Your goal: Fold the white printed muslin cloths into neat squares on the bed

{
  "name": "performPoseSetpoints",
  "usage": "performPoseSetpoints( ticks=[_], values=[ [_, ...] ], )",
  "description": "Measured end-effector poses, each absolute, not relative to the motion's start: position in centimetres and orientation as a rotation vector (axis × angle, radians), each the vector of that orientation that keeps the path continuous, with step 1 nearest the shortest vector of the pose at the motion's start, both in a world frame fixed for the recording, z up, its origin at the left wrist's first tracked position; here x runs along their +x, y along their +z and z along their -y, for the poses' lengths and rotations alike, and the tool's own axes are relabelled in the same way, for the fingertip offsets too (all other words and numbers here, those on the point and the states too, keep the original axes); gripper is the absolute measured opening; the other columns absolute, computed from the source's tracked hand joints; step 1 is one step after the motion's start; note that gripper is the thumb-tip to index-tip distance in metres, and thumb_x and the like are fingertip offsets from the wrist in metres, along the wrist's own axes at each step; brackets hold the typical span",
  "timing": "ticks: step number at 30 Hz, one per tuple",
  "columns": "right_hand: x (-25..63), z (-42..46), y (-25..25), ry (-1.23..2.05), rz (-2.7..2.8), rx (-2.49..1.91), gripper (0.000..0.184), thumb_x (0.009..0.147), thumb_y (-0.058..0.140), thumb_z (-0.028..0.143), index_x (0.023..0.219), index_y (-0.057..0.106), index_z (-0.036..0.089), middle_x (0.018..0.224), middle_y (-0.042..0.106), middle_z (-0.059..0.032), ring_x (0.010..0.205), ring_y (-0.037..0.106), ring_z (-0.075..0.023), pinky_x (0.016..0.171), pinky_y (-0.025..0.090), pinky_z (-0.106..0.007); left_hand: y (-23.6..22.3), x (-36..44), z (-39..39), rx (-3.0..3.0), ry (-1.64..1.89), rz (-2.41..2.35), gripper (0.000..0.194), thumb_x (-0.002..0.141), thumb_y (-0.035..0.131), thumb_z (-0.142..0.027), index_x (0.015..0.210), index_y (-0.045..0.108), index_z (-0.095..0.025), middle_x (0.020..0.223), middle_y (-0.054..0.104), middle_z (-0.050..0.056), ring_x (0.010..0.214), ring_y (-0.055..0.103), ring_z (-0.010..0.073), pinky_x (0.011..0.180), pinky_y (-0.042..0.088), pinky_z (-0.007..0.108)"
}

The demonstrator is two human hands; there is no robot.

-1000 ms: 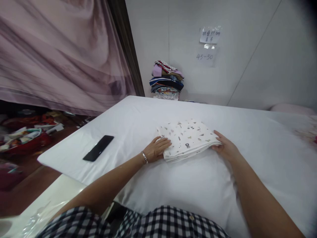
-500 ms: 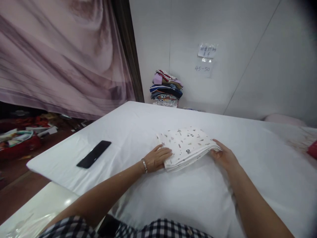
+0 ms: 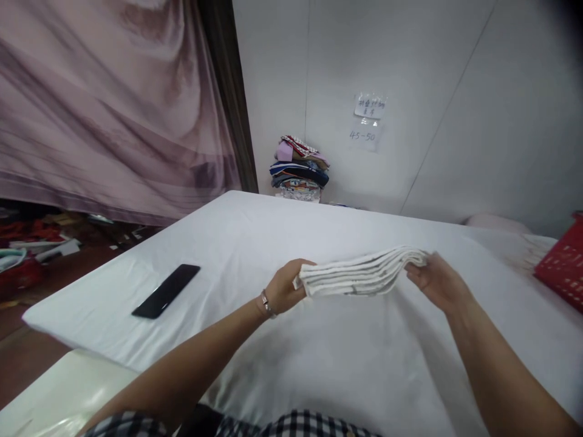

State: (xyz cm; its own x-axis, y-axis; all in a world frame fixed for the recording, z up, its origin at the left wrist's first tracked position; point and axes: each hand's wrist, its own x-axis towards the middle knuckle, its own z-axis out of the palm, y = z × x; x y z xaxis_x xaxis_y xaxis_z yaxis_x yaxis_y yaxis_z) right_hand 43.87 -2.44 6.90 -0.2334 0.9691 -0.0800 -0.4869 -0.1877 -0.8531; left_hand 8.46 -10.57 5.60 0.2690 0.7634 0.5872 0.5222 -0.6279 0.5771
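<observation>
A folded white cloth (image 3: 364,273) is held up between my two hands, its stacked layers facing me edge-on. My left hand (image 3: 288,285) grips its left end, with the thumb on top. At the other end, my right hand (image 3: 435,279) has its fingers closed around the curled right edge. The small dark print seen on the cloth earlier barely shows now. Below it spreads the white table cover (image 3: 346,352).
On the left of the table lies a black phone (image 3: 167,291). A pile of folded clothes (image 3: 299,170) stands by the wall beyond the far edge. At right is a red basket (image 3: 565,261); a pink curtain (image 3: 113,109) hangs at left.
The cloth has been lifted and tilted, so its layered edge faces me instead of its printed top. Both hands have moved with it, the right one farther right. The view has turned slightly right.
</observation>
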Motion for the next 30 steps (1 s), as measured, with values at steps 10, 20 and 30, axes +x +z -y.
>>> performPoseSetpoints(
  ticks=[10, 20, 30],
  values=[
    [41.7, -0.2, 14.4, 1.616, 1.242, -1.066, 0.025, 0.071, 0.063, 0.01, 0.094, 0.063, 0.018, 0.09, 0.068, -0.0082, 0.077, 0.066, -0.0202, 0.054, 0.053, -0.023, 6.1, 10.9, 15.1, 0.711, 1.192, -0.782, 0.037, 0.068, 0.062, -0.019, 0.104, 0.06, -0.017, 0.097, 0.067, 0.008, 0.091, 0.061, 0.0228, 0.08, 0.047, 0.033],
    [26.1, -7.6, 4.0, 1.774, 1.075, -1.489, 0.017, 0.074, 0.059, 0.01, 0.091, 0.056, 0.01, 0.063, 0.062, -0.0063, 0.055, 0.062, -0.0144, 0.046, 0.052, -0.021, 1.0, 5.8, 12.4, 0.28, 1.137, -1.034, 0.032, 0.083, 0.05, -0.036, 0.095, 0.06, -0.008, 0.082, 0.068, 0.012, 0.072, 0.064, 0.0172, 0.074, 0.049, 0.029],
    [23.4, -2.1, 5.6, 1.478, 1.665, -1.291, 0.017, 0.07, 0.064, 0.024, 0.084, 0.061, 0.016, 0.07, 0.063, -0.0042, 0.059, 0.059, -0.0118, 0.045, 0.044, -0.019, 0.7, 4.7, 10.3, 0.186, 1.249, -1.03, 0.044, 0.086, 0.039, -0.047, 0.099, 0.06, -0.011, 0.092, 0.067, 0.01, 0.076, 0.064, 0.0176, 0.073, 0.05, 0.029]
  ],
)
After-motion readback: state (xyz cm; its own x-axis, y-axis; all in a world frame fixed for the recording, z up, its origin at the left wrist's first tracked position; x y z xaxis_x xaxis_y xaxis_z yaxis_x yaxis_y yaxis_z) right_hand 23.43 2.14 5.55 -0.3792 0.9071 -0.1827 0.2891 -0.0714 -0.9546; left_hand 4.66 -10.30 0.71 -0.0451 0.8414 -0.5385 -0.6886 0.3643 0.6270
